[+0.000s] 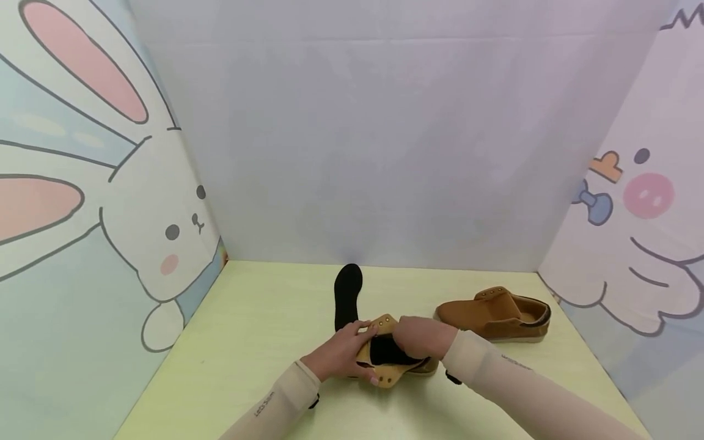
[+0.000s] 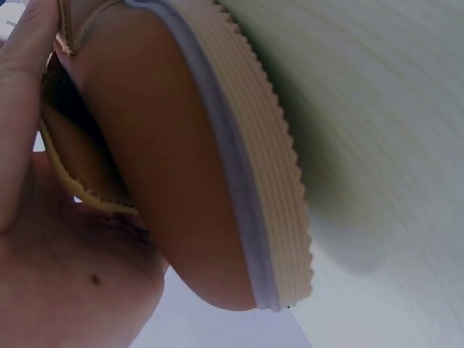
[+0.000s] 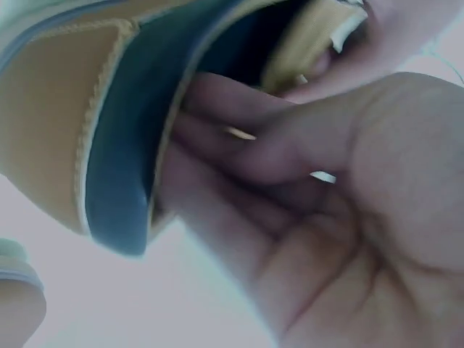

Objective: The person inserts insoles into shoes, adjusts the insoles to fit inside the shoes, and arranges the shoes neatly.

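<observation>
Fingers of our left hand (image 1: 342, 353) grip the tan shoe (image 1: 389, 375); whether our right hand (image 1: 422, 336) pinches its black insole (image 1: 384, 351), we cannot tell.

Brown shoe (image 1: 389, 375), flaps spread; black insole (image 1: 384, 351) inside

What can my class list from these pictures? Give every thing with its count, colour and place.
Table: one, pale yellow-green, foreground.
Back wall: one, pale grey, behind the table.
Rabbit panel: one, white, pink and pale blue, left side.
Chick-like character panel: one, mainly white, right side.
Near shoe: one, tan-brown, front centre.
Insole-like piece: one, black, inside near shoe.
Loose insole: one, black, on the table behind near shoe.
Far shoe: one, brown, on the table's right.
Sleeves: two, beige, front.
Strap-like pieces: two, black, by the sleeve ends.
Left hand: one, bare, gripping near shoe.
Right hand: one, bare, partly inside near shoe's opening.
</observation>
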Motion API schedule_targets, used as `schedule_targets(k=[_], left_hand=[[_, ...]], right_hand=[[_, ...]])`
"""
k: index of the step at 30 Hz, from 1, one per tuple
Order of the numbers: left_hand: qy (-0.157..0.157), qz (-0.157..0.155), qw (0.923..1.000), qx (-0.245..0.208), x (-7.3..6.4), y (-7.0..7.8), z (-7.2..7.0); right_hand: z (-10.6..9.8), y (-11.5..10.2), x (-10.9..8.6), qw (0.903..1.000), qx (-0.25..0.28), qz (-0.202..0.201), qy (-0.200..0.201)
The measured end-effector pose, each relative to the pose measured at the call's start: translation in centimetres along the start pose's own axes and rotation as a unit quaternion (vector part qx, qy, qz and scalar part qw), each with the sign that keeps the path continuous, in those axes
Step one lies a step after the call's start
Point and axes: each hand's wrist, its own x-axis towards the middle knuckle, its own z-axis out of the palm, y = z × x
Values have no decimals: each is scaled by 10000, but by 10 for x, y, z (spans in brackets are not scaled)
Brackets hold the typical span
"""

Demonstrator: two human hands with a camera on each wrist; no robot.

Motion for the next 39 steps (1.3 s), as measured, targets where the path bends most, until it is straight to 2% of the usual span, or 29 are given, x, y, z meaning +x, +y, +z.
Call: schedule_targets(k=[4, 7, 13, 19, 25, 32, 39], left_hand=[[27, 1, 10000, -18, 0, 1, -2], [-6, 28, 10000, -21, 0, 0, -2], [-125, -64, 9992, -378, -3, -6, -3], [-66, 15, 9976, -691, -11, -5, -5], [209, 113, 9949, -985, -15, -4, -8], [283, 57, 9897, -1403, -14, -8, -11], [380, 72, 9900, -1357, -14, -4, -13]], right_hand=[[-3, 10, -1, 9934, 252, -18, 1118], [3, 15, 0, 9869, 226, 157, 1590], [21, 18, 10, 9841, 922, 413, 1460], [27, 20, 12, 9761, 1403, 506, 1578], [30, 23, 12, 9735, 1503, 277, 1698], [35, 26, 11, 9709, 1587, 154, 1785], [35, 26, 9, 9706, 1545, 87, 1843]])
